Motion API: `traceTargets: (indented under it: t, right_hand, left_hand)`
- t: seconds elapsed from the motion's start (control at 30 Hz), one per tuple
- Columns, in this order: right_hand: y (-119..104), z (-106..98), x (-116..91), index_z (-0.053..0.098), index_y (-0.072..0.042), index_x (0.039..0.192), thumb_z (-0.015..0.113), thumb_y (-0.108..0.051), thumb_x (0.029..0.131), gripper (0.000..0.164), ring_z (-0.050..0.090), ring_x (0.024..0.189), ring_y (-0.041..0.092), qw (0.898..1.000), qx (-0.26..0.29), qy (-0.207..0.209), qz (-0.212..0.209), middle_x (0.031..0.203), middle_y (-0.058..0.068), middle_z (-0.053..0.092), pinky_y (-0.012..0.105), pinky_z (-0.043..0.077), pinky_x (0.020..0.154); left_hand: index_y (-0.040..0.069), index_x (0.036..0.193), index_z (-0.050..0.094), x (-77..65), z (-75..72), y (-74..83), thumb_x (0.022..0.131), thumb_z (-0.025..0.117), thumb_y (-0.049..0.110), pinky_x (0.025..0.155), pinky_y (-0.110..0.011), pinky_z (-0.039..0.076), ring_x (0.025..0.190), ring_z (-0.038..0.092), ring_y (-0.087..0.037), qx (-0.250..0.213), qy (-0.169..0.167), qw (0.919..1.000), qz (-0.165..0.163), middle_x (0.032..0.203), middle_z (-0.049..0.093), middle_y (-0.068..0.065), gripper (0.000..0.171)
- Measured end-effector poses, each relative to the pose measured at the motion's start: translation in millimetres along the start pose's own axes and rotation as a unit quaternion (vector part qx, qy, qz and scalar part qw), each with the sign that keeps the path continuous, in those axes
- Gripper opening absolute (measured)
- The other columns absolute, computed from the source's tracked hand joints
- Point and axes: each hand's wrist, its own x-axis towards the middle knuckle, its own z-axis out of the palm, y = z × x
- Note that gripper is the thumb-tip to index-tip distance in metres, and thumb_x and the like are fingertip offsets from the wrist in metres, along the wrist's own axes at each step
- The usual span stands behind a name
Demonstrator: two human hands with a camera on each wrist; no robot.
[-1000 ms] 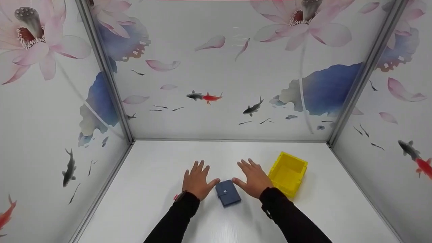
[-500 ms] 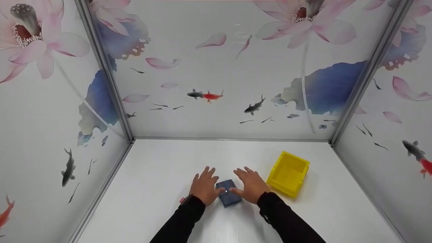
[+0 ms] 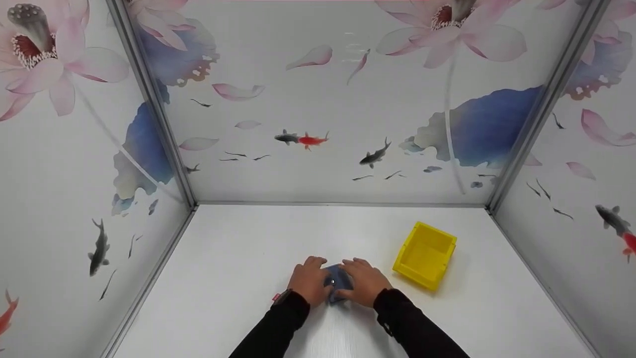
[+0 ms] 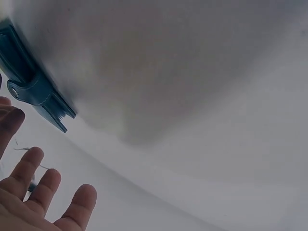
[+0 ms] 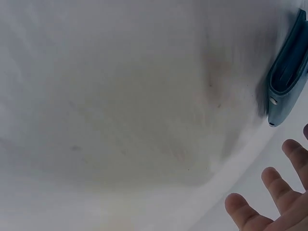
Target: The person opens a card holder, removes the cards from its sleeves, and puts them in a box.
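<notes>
A small blue wallet (image 3: 340,278) with a snap strap lies on the white table (image 3: 248,248), partly hidden by both hands. My left hand (image 3: 310,282) is at its left side and my right hand (image 3: 366,282) at its right, thumbs over or near the cover. In the left wrist view the wallet (image 4: 31,82) shows its fastened strap, and the fingers (image 4: 82,202) are spread a little apart from it. On the other side, the right wrist view has the wallet's folded edge (image 5: 288,77) just beyond loosely bent fingers (image 5: 240,209). Whether either thumb touches it cannot be told.
A yellow open-topped plastic bin (image 3: 445,263) stands on the table to the right of the right hand. White panels with lotus and fish prints (image 3: 318,99) enclose the table at the back and both sides, joined by grey metal posts (image 3: 149,99).
Both hands have come down and inward, from beside the wallet to close around its two sides. Their fingers are more bent than before. The wallet and bin stay about where they were.
</notes>
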Motion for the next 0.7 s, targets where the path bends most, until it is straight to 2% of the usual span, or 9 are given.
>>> traceTargets:
  t: [0.07,0.17,0.4,0.6,0.7]
  right_hand:
    - [-1,2,0,0.068,-0.008,0.154,0.090,-0.050,0.096,0.075,0.054,0.159,0.042,1.000,0.002,-0.004,0.003,0.167,0.014,0.063,0.068,0.052,0.122]
    - [-1,6,1,0.070,-0.008,0.152,0.092,-0.048,0.094,0.074,0.056,0.157,0.040,1.000,0.004,-0.010,0.008,0.167,0.013,0.063,0.065,0.053,0.122]
    - [-3,10,2,0.072,-0.005,0.150,0.095,-0.044,0.092,0.074,0.061,0.153,0.039,1.000,-0.002,-0.006,0.000,0.163,0.013,0.067,0.061,0.058,0.119]
    - [-3,10,4,0.074,-0.005,0.148,0.096,-0.044,0.091,0.072,0.064,0.148,0.039,1.000,0.005,-0.009,-0.010,0.161,0.012,0.069,0.061,0.059,0.116]
    - [-3,11,5,0.075,-0.006,0.148,0.097,-0.047,0.090,0.074,0.068,0.145,0.040,1.000,0.012,-0.013,-0.003,0.161,0.011,0.069,0.060,0.060,0.115]
  left_hand:
    - [0.018,0.121,0.088,2.1,0.5,2.6,0.099,0.087,0.039,0.098,-0.050,0.061,0.127,0.065,-0.026,-0.002,-0.002,1.0000,-0.006,0.136,0.075,-0.004,0.030]
    - [0.016,0.121,0.087,4.9,2.1,6.6,0.099,0.087,0.038,0.092,-0.049,0.060,0.114,0.063,-0.025,-0.003,-0.009,0.9998,-0.016,0.125,0.075,-0.006,0.031]
    - [0.013,0.127,0.085,9.9,9.6,14.0,0.101,0.086,0.038,0.095,-0.051,0.062,0.115,0.070,-0.028,-0.006,-0.022,0.9992,-0.033,0.127,0.078,-0.009,0.036]
    - [0.012,0.109,0.087,12.2,11.9,15.4,0.100,0.089,0.025,0.076,-0.041,0.066,0.091,0.076,-0.025,-0.018,-0.015,0.9996,-0.015,0.103,0.075,-0.005,0.016]
    - [0.011,0.103,0.086,13.5,11.0,16.1,0.099,0.089,0.019,0.073,-0.037,0.064,0.084,0.075,-0.023,-0.038,-0.016,0.9990,-0.017,0.095,0.073,-0.004,0.010]
